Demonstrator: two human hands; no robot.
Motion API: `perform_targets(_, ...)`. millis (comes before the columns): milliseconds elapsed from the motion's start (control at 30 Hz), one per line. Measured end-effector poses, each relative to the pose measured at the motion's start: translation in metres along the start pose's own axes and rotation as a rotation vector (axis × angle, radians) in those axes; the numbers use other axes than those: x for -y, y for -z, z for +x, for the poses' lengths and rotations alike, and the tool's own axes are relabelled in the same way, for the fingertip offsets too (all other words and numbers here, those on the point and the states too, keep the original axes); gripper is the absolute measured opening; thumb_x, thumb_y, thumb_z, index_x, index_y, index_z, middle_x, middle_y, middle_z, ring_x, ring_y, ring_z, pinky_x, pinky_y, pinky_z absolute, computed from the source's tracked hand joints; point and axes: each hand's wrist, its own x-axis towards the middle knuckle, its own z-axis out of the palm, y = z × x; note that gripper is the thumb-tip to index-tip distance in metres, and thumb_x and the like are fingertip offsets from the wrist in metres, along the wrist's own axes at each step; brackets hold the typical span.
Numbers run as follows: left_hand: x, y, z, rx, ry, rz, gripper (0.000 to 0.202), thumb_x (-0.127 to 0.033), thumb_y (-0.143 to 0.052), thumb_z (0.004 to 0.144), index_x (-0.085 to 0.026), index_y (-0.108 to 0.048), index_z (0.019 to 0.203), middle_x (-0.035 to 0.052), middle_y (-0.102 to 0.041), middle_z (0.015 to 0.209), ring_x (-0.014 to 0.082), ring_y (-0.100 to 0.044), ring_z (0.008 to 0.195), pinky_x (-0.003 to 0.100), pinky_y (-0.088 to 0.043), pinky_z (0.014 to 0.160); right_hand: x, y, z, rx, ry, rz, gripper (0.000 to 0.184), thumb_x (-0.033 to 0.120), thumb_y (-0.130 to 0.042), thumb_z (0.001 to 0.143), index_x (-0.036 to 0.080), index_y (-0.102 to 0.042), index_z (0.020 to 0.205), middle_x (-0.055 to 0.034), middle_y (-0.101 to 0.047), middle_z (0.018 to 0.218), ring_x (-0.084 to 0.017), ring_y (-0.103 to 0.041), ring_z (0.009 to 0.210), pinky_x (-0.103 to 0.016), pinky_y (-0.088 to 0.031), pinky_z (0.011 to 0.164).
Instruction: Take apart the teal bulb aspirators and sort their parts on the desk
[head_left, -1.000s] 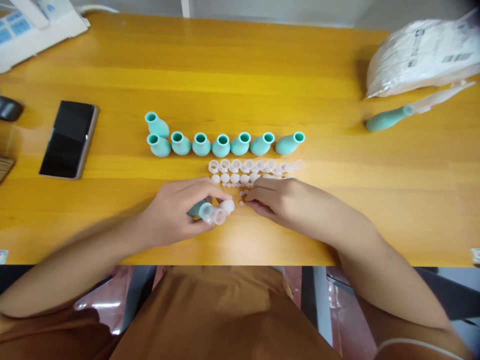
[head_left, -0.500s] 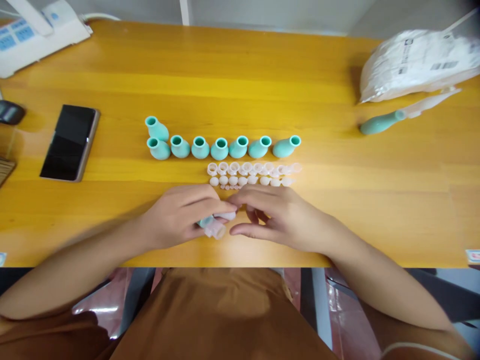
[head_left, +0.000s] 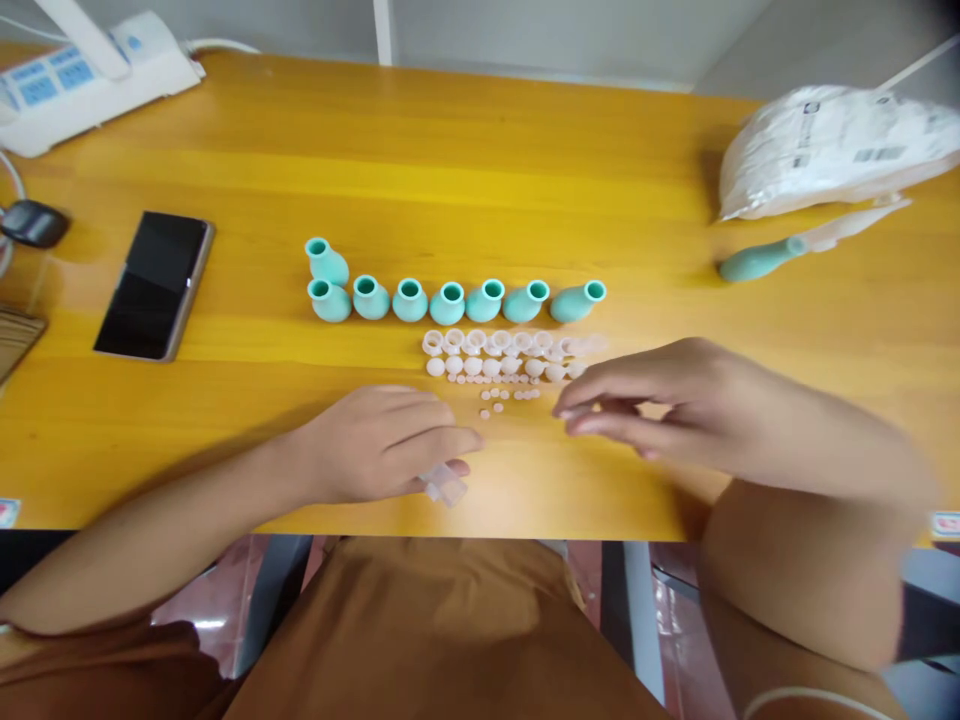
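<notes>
My left hand [head_left: 390, 440] is closed, resting low over the table's front, around a translucent plastic neck piece [head_left: 446, 485] that pokes out below the fingers; anything else in the palm is hidden. To the right, my right hand [head_left: 637, 405] hovers with thumb and fingers drawn together; what is in the pinch, if anything, I cannot make out. Beyond the hands lie small white discs [head_left: 496, 394], partly in a line. Behind them come a row of white rounded pieces [head_left: 491, 368], some with pointed tips, and clear collars [head_left: 477, 342]. Teal squeeze bulbs [head_left: 451, 303] stand farther back.
A black phone [head_left: 154, 285] lies on the left, near a dark mouse-like object [head_left: 35, 223] and a white power strip [head_left: 97, 85]. On the right sit a white plastic package [head_left: 832, 150] and a teal bulb with a long clear nozzle [head_left: 761, 258].
My right hand has moved right, away from my left hand, uncovering the small discs. My left hand has lowered slightly, and the teal part seen in it earlier is hidden.
</notes>
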Motion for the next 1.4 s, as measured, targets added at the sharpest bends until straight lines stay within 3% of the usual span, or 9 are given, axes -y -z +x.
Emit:
perform_targets(100,-0.001,-0.001,0.001,-0.003,-0.006,0.001,0.013,-0.031,-0.062,0.119,-0.019,-0.067,0.123,0.0027,-0.081,0.091,0.0164,-0.074,0.077,0.030,-0.058,0.073,-0.008,0.023,-0.027,-0.047,-0.227,-0.070,0.028,0.050,-0.061,0.118,0.029,-0.078,0.114,0.0008,-0.076,0.069,-0.015,-0.068,0.051,-0.028,-0.054,0.055)
perform_targets(233,0.000,-0.003,0.001,-0.021,-0.012,0.007,0.013,-0.031,-0.063,0.118,-0.019,-0.067,0.121,0.0025,-0.081,0.089,0.0166,-0.073,0.075,0.030,-0.059,0.072,-0.018,0.031,-0.040,-0.083,-0.514,-0.233,0.040,0.060,-0.055,0.117,0.026,-0.077,0.114,-0.0082,-0.084,0.085,-0.021,-0.079,0.068,-0.035,-0.060,0.070)
perform_targets(367,0.002,-0.004,0.001,-0.045,-0.026,0.009,0.014,-0.029,-0.067,0.116,-0.016,-0.068,0.120,0.0047,-0.082,0.090,0.0188,-0.075,0.077,0.031,-0.061,0.075,-0.026,0.029,-0.035,-0.146,-0.425,-0.448,0.022,0.037,-0.063,0.115,0.024,-0.079,0.106,-0.0144,-0.083,0.112,-0.022,-0.078,0.089,-0.039,-0.056,0.083)
perform_targets(467,0.002,-0.004,0.001,-0.035,-0.015,0.012,0.013,-0.030,-0.067,0.116,-0.018,-0.067,0.120,0.0040,-0.082,0.091,0.0187,-0.076,0.078,0.031,-0.062,0.075,-0.028,0.028,-0.029,-0.148,-0.500,-0.450,0.013,0.019,-0.066,0.108,0.023,-0.079,0.106,-0.0110,-0.083,0.106,-0.021,-0.076,0.085,-0.038,-0.055,0.080)
perform_targets(600,0.002,-0.004,0.001,-0.033,0.000,0.014,0.011,-0.031,-0.066,0.116,-0.021,-0.067,0.120,0.0026,-0.083,0.091,0.0184,-0.077,0.078,0.030,-0.063,0.075,-0.023,0.024,-0.022,-0.066,-0.625,-0.376,0.010,0.020,-0.068,0.104,0.024,-0.078,0.103,-0.0086,-0.084,0.098,-0.021,-0.075,0.081,-0.037,-0.056,0.077)
perform_targets(800,0.002,-0.004,0.001,-0.023,0.020,-0.063,0.006,-0.027,-0.067,0.115,-0.022,-0.066,0.117,0.0027,-0.081,0.090,0.0185,-0.075,0.078,0.031,-0.061,0.074,-0.038,0.013,-0.019,-0.157,-0.400,-0.417,0.009,0.026,-0.065,0.098,0.025,-0.073,0.093,-0.0067,-0.080,0.089,-0.024,-0.073,0.074,-0.038,-0.054,0.069)
perform_targets(1100,0.000,-0.008,-0.006,-0.062,0.069,-0.192,0.022,-0.014,-0.072,0.104,-0.020,-0.056,0.119,0.0072,-0.075,0.097,0.0212,-0.070,0.085,0.033,-0.060,0.077,-0.050,0.011,-0.027,-0.131,-0.462,-0.472,0.028,0.056,-0.073,0.102,0.028,-0.070,0.100,-0.0054,-0.079,0.091,-0.026,-0.071,0.073,-0.040,-0.053,0.069)
perform_targets(1300,0.002,-0.010,-0.005,-0.103,0.111,-0.301,0.033,-0.008,-0.065,0.092,-0.022,-0.053,0.119,0.0068,-0.069,0.101,0.0207,-0.069,0.088,0.032,-0.062,0.076,-0.002,0.005,-0.007,-0.453,-0.095,-0.342,0.035,0.059,-0.081,0.105,0.028,-0.066,0.097,0.0002,-0.067,0.081,-0.018,-0.061,0.065,-0.033,-0.048,0.058)
perform_targets(1400,0.003,-0.010,-0.005,-0.101,0.121,-0.290,0.029,-0.012,-0.071,0.102,-0.021,-0.057,0.126,0.0108,-0.074,0.110,0.0214,-0.075,0.097,0.031,-0.065,0.081,0.013,-0.024,0.015,-0.358,0.204,-0.100,0.033,0.047,-0.088,0.103,0.028,-0.072,0.125,-0.0024,-0.078,0.103,-0.016,-0.070,0.075,-0.030,-0.060,0.064)
